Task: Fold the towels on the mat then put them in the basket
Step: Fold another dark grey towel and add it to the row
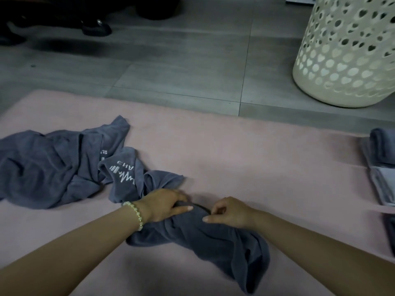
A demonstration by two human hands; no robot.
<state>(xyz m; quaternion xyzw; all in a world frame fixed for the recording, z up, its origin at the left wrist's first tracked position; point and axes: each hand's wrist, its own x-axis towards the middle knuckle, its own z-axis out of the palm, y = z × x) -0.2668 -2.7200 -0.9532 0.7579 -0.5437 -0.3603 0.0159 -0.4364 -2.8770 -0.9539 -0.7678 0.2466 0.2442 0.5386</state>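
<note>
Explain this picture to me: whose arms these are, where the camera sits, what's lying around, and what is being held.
No machine here: a person's bare arms, filmed by a camera worn on their head, looking down. The left hand, with a bead bracelet, and the right hand both grip a crumpled grey towel on a pink mat. More unfolded towels lie at left; folded ones sit at the right edge. A white basket with holes stands on the floor beyond.
</note>
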